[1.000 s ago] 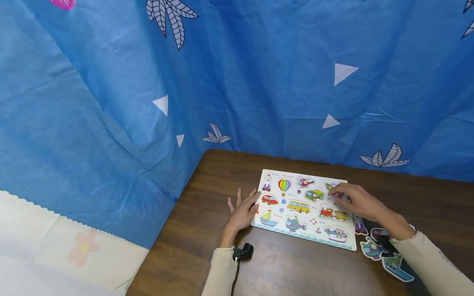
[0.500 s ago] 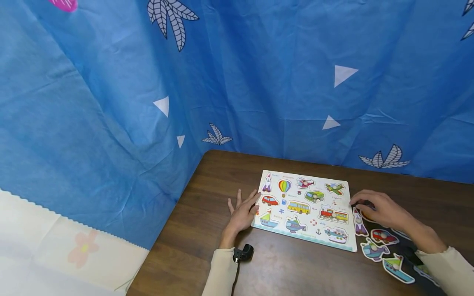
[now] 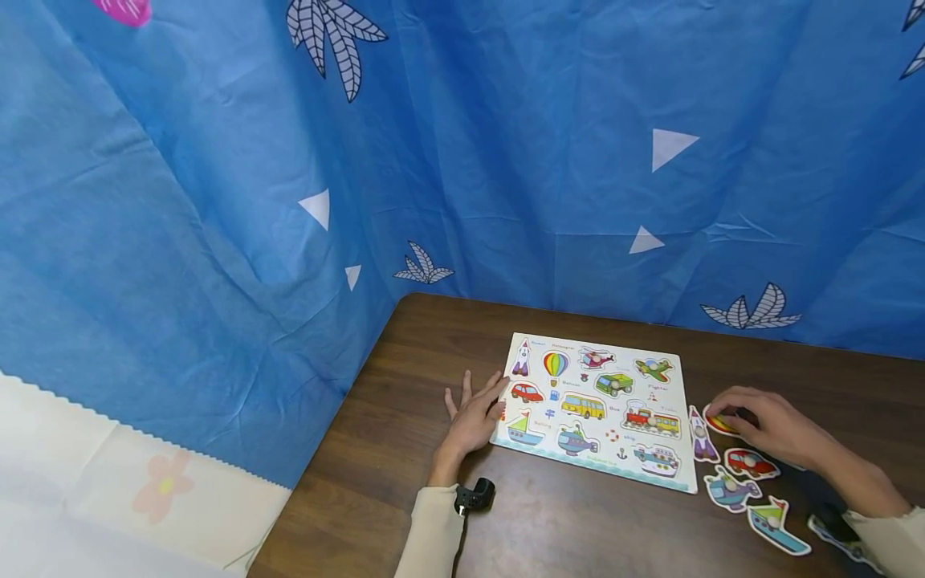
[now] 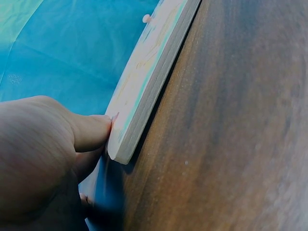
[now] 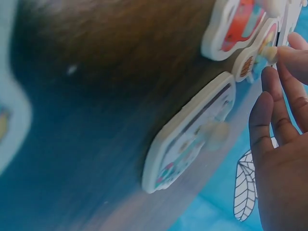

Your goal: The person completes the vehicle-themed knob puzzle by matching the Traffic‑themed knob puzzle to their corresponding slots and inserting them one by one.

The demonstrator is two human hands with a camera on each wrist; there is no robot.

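Observation:
A white puzzle board (image 3: pixel 603 470) printed with vehicles lies on the table. At its left edge rests my left hand (image 3: pixel 473 417), fingers spread and fairly straight; in the left wrist view the thumb (image 4: pixel 94 132) touches the board's corner. Right of the board, my right hand (image 3: pixel 780 425) reaches over a hot-air balloon piece (image 3: pixel 717 424), partly hidden by the fingers. The right wrist view has thumb and fingers at the knob (image 5: pixel 270 54) of that balloon piece, pinching it. Beside it lie a rocket piece (image 3: pixel 700 437) and a red car piece (image 3: pixel 750 463).
A submarine piece (image 3: pixel 730 488), a sailboat piece (image 3: pixel 776 526) and another piece (image 3: pixel 841 539), partly under the sleeve, lie nearer the front right. One knobbed piece (image 5: pixel 192 134) lies close to the right wrist. Blue curtain (image 3: pixel 506 160) hangs behind the brown table (image 3: pixel 376 425).
My right hand has moved off the upper right of the board, rightward to the loose pieces, and is now at the balloon piece. The fighter plane is uncovered. My left hand stays put.

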